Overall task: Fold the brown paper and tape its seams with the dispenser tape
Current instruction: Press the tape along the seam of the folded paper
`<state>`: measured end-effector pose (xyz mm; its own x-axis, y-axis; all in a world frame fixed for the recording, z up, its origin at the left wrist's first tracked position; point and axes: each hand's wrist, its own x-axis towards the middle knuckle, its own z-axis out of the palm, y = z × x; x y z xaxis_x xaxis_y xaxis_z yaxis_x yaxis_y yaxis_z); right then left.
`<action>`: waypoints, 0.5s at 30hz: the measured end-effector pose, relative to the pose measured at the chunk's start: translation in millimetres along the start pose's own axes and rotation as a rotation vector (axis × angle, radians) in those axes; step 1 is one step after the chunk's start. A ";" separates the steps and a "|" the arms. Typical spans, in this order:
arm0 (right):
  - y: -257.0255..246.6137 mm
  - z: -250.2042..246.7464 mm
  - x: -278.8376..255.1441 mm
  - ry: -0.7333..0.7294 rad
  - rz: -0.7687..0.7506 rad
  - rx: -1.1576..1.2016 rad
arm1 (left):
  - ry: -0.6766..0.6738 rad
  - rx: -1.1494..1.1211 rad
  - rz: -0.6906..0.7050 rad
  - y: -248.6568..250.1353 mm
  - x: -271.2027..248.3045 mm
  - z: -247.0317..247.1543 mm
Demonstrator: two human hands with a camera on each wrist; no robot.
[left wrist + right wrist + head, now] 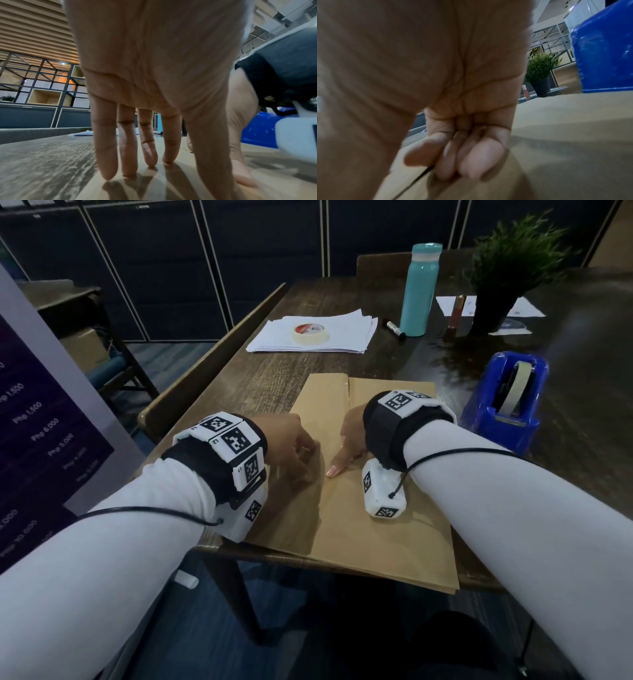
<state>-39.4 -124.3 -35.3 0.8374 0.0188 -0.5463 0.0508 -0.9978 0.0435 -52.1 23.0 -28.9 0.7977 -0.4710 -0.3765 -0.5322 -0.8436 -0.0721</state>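
Note:
The folded brown paper (376,535) lies flat at the table's near edge. A seam (348,395) runs down its middle, glossy with tape at the far end. My left hand (298,450) stands on the paper left of the seam, its straight fingertips (126,174) touching the paper (154,189). My right hand (346,446) is just right of the seam with its thumb (334,470) pressed flat on the paper. Its other fingers (479,155) are curled under and rest on the paper (573,135) beside a flap edge (419,174). The blue tape dispenser (503,409) sits right of the paper.
A stack of white sheets (342,337) with a masking tape roll (311,333) lies at the far side. A teal bottle (419,289), a marker (395,329), a potted plant (507,275) and a small tube (455,313) stand behind. A chair back (212,361) borders the table's left edge.

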 end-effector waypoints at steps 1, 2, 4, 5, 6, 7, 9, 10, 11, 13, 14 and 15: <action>1.8 -0.8 1.5 -0.003 0.004 0.020 | 0.000 -0.005 -0.002 -0.2 0.1 0.1; 3.7 -1.5 3.2 -0.001 0.005 0.045 | 0.000 -0.008 -0.005 -0.5 0.3 0.2; 4.9 -3.0 3.6 -0.021 -0.003 0.109 | 0.000 -0.010 -0.010 -1.5 1.0 0.9; 4.9 -3.4 3.2 -0.037 -0.006 0.148 | 0.000 -0.011 -0.012 -1.8 1.3 1.3; 5.4 -3.8 2.2 -0.050 -0.004 0.178 | 0.002 -0.012 -0.012 -1.9 1.4 1.5; 6.3 -4.1 1.5 -0.055 -0.006 0.196 | 0.003 -0.012 -0.012 -1.8 1.6 1.6; 8.0 -3.7 0.3 -0.060 -0.023 0.212 | 0.004 -0.006 -0.012 -1.4 1.6 1.7; 9.7 -3.0 0.2 -0.066 -0.032 0.225 | 0.005 -0.001 -0.011 -1.5 1.4 1.5; 11.4 -2.9 1.4 -0.071 -0.041 0.230 | 0.006 0.000 -0.012 -1.5 1.3 1.6; 15.1 -0.3 1.3 -0.078 -0.048 0.235 | 0.009 -0.003 -0.014 -2.1 1.5 1.9; 17.1 1.0 2.1 -0.074 -0.060 0.242 | 0.010 -0.004 -0.013 -2.2 1.8 2.1; 18.4 1.3 1.3 -0.067 -0.055 0.252 | 0.012 -0.005 -0.012 -2.4 2.1 2.4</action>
<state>-38.1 -142.6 -36.3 0.7987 0.0776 -0.5967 -0.0487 -0.9801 -0.1926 -49.8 24.7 -31.7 0.8076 -0.4634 -0.3648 -0.5208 -0.8506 -0.0722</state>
